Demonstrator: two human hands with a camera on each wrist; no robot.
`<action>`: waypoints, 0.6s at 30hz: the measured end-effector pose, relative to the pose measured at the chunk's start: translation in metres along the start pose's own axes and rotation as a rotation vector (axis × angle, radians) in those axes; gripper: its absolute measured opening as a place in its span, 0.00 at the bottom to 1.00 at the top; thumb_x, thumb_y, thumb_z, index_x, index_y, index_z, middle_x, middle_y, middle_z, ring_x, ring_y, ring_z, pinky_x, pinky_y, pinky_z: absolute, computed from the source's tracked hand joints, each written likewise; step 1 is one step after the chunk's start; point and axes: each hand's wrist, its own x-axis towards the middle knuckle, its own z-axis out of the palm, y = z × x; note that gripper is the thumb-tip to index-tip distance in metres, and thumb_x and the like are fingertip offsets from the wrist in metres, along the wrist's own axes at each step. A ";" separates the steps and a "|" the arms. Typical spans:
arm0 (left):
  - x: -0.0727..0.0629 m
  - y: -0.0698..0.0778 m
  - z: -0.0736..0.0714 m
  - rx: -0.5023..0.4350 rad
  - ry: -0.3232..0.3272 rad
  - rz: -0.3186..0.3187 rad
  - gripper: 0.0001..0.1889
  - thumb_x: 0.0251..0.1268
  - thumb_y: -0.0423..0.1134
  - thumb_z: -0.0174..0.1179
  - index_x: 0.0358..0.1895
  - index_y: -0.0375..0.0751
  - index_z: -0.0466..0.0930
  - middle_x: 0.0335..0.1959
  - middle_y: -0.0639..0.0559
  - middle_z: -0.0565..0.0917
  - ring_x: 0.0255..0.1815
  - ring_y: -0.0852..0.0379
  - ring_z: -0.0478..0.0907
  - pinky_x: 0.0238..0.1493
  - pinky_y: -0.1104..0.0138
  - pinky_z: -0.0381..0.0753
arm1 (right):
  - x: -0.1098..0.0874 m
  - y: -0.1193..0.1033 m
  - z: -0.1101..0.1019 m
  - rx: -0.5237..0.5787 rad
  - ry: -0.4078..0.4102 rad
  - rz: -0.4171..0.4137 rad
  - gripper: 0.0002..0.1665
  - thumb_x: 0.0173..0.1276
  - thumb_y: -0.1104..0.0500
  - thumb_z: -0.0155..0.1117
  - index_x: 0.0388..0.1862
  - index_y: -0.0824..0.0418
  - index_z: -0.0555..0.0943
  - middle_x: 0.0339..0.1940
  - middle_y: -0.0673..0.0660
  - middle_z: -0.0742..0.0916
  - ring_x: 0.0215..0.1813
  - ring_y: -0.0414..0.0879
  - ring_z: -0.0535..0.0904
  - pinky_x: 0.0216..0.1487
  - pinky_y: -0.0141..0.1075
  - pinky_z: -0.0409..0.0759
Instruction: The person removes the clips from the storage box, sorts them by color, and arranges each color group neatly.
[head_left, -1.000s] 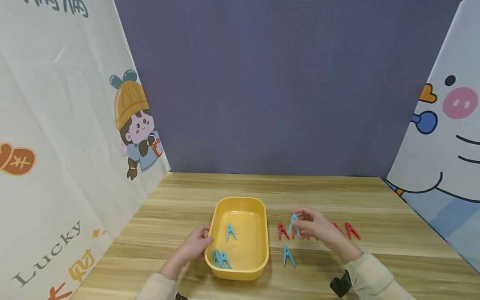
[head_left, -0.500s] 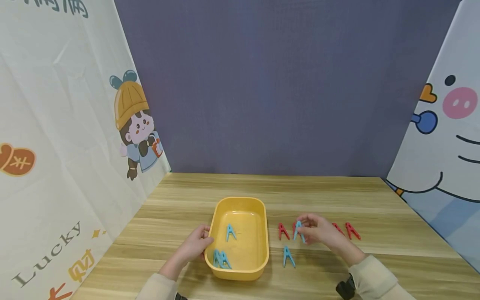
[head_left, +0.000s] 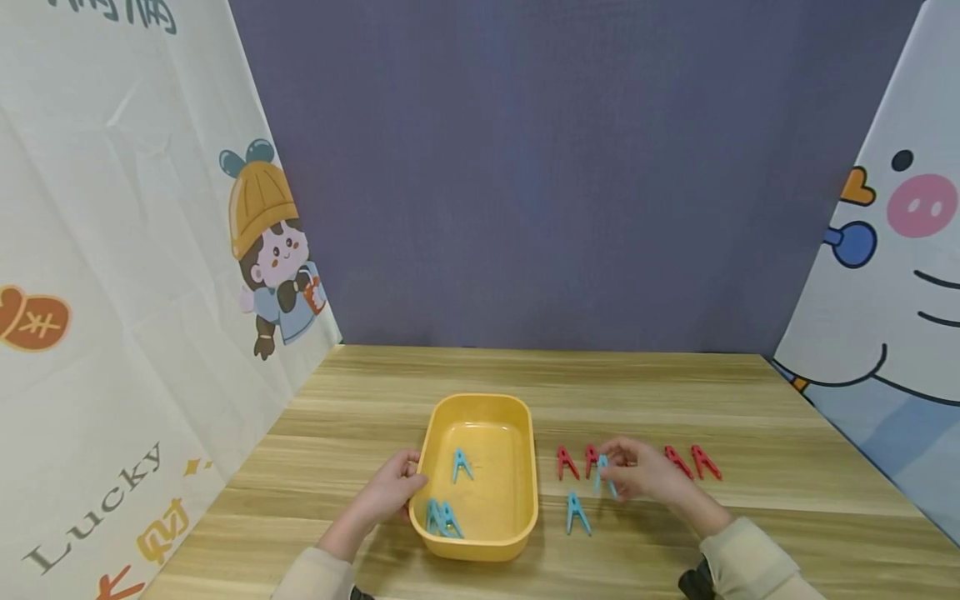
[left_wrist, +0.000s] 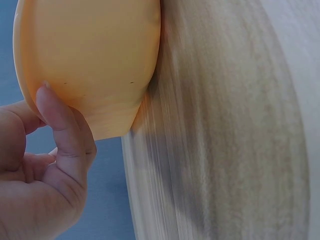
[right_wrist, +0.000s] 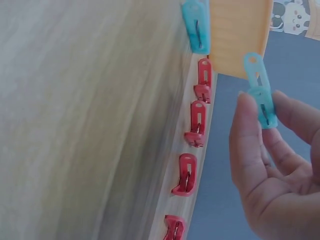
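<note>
My left hand (head_left: 386, 492) grips the left rim of a yellow plastic tray (head_left: 532, 467), thumb over the edge and fingers against the outer wall in the left wrist view. Inside the tray lie a blue clothespin (head_left: 461, 465) near the middle and two more at its front left corner. My right hand (head_left: 641, 475) pinches another blue clothespin (right_wrist: 262, 95) between thumb and fingers, held above the table to the right of the tray. Close in front of that hand, a blue clothespin (head_left: 577, 512) rests on the table.
A row of red clothespins, one (head_left: 566, 462) nearest the tray and another (head_left: 705, 462) at the right end, lies on the wooden table (head_left: 360, 392). My right hand covers part of the row. A dark panel (head_left: 525, 183) stands behind the table, printed sheets at both sides.
My right hand has moved slightly right and toward the front edge, carrying the pinched blue clothespin with it. The left hand and the tray have stayed in place.
</note>
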 end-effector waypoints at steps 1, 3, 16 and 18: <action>0.000 0.000 0.000 0.000 0.001 0.000 0.17 0.66 0.32 0.48 0.55 0.25 0.62 0.30 0.46 0.68 0.19 0.56 0.70 0.17 0.61 0.75 | 0.000 0.001 0.000 -0.006 0.000 -0.001 0.24 0.63 0.63 0.61 0.54 0.75 0.67 0.32 0.58 0.75 0.27 0.48 0.75 0.28 0.45 0.81; 0.000 0.000 0.000 0.000 0.002 0.002 0.17 0.66 0.32 0.48 0.55 0.25 0.62 0.30 0.46 0.68 0.19 0.56 0.70 0.17 0.61 0.75 | 0.000 0.004 0.000 -0.029 -0.001 -0.014 0.24 0.63 0.64 0.61 0.53 0.75 0.68 0.31 0.58 0.75 0.26 0.48 0.75 0.27 0.44 0.81; -0.001 0.000 0.000 0.000 0.006 0.003 0.18 0.66 0.33 0.49 0.54 0.25 0.63 0.30 0.46 0.68 0.19 0.56 0.70 0.17 0.62 0.75 | -0.002 0.014 0.004 -0.122 -0.020 -0.017 0.19 0.61 0.64 0.62 0.48 0.74 0.71 0.29 0.58 0.75 0.25 0.47 0.74 0.23 0.40 0.80; -0.001 0.000 0.000 -0.001 0.006 0.005 0.18 0.66 0.33 0.49 0.54 0.25 0.62 0.30 0.46 0.68 0.19 0.56 0.70 0.17 0.61 0.75 | -0.003 0.014 0.005 -0.127 -0.029 0.001 0.19 0.61 0.64 0.63 0.47 0.73 0.71 0.29 0.58 0.75 0.26 0.47 0.74 0.23 0.40 0.80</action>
